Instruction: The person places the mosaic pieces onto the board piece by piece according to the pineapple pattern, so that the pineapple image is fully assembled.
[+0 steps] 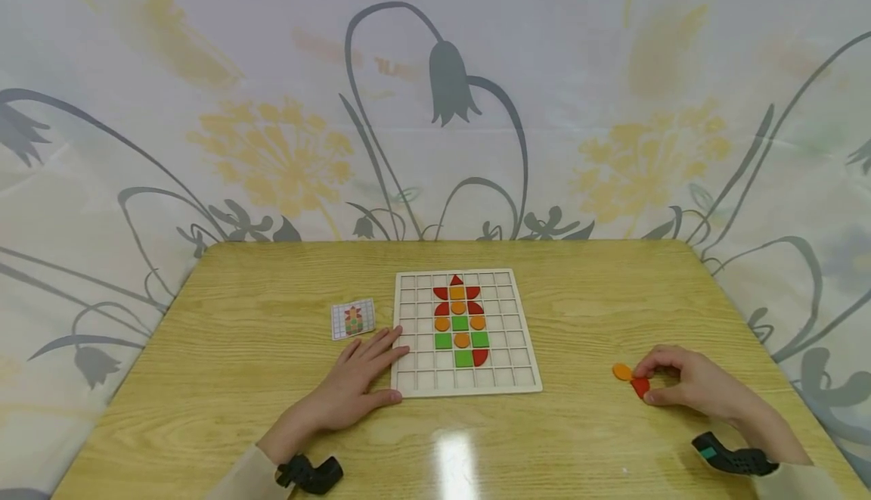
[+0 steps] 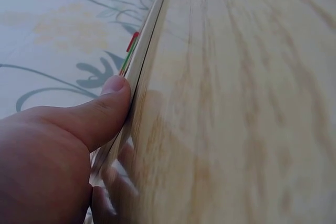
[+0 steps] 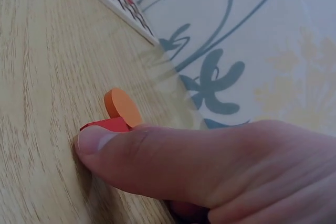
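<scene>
A white grid board (image 1: 422, 383) lies mid-table, bearing red, orange and green tiles in a figure. My left hand (image 1: 357, 383) rests at its left edge, fingers spread and fairly straight; in the left wrist view the thumb (image 2: 113, 98) touches the board's side. To the right of the board, my right hand (image 1: 690, 383) pinches a red tile (image 1: 640, 387) between thumb and fingers, low at the tabletop. Right beside that tile lies an orange round tile (image 1: 622, 371). The right wrist view shows the red tile (image 3: 107, 125) partly hidden behind the thumb.
A small pattern card (image 1: 353, 319) with a printed coloured figure lies left of the board. The wooden table (image 1: 272, 273) ends at a flower-printed cloth (image 1: 306, 107) behind and at both sides. Dark wrist devices (image 1: 309, 473) sit on both forearms.
</scene>
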Demonstrator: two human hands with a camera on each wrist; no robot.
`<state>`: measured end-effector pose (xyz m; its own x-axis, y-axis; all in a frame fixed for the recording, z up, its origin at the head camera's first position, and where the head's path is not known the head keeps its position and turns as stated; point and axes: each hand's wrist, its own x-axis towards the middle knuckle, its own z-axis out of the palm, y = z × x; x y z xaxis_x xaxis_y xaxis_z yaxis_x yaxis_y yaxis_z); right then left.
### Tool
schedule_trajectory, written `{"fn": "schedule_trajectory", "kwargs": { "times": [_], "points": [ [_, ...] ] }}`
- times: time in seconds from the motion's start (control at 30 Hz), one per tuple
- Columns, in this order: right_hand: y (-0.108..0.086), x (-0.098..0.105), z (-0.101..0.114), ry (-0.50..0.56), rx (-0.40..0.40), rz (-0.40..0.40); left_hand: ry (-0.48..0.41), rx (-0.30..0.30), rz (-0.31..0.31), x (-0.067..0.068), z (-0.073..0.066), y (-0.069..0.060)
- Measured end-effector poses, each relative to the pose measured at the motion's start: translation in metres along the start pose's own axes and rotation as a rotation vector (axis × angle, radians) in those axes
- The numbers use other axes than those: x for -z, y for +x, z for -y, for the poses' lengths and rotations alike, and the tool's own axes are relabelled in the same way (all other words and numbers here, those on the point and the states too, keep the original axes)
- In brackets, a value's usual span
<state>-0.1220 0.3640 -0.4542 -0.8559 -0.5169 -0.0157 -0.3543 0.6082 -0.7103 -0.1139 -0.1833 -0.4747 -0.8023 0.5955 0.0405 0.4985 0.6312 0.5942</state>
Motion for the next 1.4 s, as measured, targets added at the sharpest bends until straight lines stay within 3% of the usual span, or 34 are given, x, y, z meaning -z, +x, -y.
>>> {"fn": "schedule_trajectory", "kwargs": {
  "times": [0.17,0.33,0.6,0.77,1.07,1.4],
  "points": [
    [0.0,0.002,0.002,0.099,-0.035,0.02,0.0,0.002,0.002,0.001,-0.001,0.001],
    [-0.003,0.002,-0.001,0.122,-0.042,0.009,-0.007,0.011,0.003,0.002,-0.003,0.0],
    [-0.004,-0.002,0.0,0.212,-0.154,-0.047,-0.006,0.007,0.001,0.003,-0.003,0.0],
    [-0.004,-0.003,0.003,0.145,-0.169,-0.141,-0.001,0.001,-0.002,0.002,-0.002,0.0],
    [0.005,-0.009,0.019,0.106,-0.267,-0.21,0.0,-0.003,-0.003,0.0,0.0,0.0],
    [0.032,-0.027,0.046,0.151,-0.179,-0.231,-0.006,-0.002,-0.004,0.001,-0.002,0.0]
  ]
}}
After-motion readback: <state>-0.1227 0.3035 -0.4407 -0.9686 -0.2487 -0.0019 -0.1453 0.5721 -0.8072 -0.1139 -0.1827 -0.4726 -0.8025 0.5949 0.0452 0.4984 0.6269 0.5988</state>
